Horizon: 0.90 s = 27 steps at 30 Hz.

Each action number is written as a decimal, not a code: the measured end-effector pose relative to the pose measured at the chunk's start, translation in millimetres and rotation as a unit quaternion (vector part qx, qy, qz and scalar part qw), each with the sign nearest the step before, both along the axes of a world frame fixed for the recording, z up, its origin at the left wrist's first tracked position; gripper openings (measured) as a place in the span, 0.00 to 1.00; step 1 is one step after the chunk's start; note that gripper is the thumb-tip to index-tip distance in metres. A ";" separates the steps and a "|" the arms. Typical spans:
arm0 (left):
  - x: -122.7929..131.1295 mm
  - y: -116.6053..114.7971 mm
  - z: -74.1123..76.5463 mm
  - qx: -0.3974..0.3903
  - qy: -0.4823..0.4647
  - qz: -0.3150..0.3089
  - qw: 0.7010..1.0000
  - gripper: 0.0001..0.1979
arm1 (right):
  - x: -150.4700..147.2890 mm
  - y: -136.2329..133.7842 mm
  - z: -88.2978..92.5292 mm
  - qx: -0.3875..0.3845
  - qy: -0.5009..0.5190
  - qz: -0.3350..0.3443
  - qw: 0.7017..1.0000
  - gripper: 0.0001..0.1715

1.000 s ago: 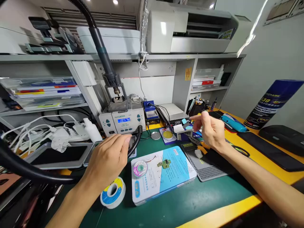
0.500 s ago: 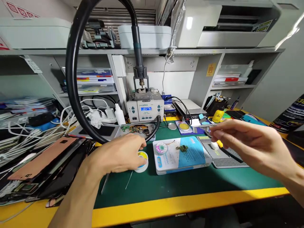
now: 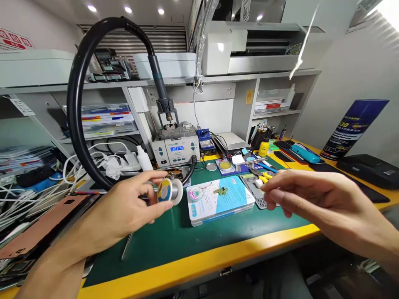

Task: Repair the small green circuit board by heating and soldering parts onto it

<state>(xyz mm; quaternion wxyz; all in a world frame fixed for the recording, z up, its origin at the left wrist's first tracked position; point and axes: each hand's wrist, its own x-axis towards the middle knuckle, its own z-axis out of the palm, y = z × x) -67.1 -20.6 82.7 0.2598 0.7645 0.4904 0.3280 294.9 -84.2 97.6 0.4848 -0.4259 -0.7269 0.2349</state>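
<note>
My left hand (image 3: pixel 134 203) grips a small solder wire spool (image 3: pixel 170 192), white-flanged with a yellow and blue label. It is raised above the green mat, left of a flat clear case (image 3: pixel 221 199) with a blue and white face. On that case lie a pink and white reel (image 3: pixel 196 194) and a small green circuit board piece (image 3: pixel 221 190). To the case's right, my right hand (image 3: pixel 314 203) hovers with fingers loosely curled and thumb near the index finger; I see nothing held. Beneath its fingertips are yellow-handled pliers (image 3: pixel 264 177) and a perforated grey plate (image 3: pixel 249 182).
A hot-air station (image 3: pixel 176 149) reading 182 stands behind, its thick black hose (image 3: pixel 75 95) arching over the left side. Phone parts (image 3: pixel 40 220) and white cables crowd the left. Tweezers (image 3: pixel 127 247) lie near the front. A spray can (image 3: pixel 352 128) stands at right.
My left hand has lifted the solder spool off the mat and turned it on its side. The camera view has shifted. My right hand stays raised in nearly the same pose.
</note>
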 end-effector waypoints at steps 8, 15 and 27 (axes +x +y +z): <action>78.6 -10.6 21.3 0.115 -0.069 -0.061 0.989 0.27 | -43.9 42.2 5.1 -0.274 0.170 0.212 0.923 0.26; 92.3 2.4 29.7 0.081 -0.097 -0.112 0.986 0.27 | -46.0 62.2 9.7 -0.298 0.219 0.289 0.883 0.17; 91.7 37.4 28.4 -0.078 -0.202 -0.216 0.952 0.24 | -34.5 80.8 7.3 -0.355 0.217 0.316 0.853 0.24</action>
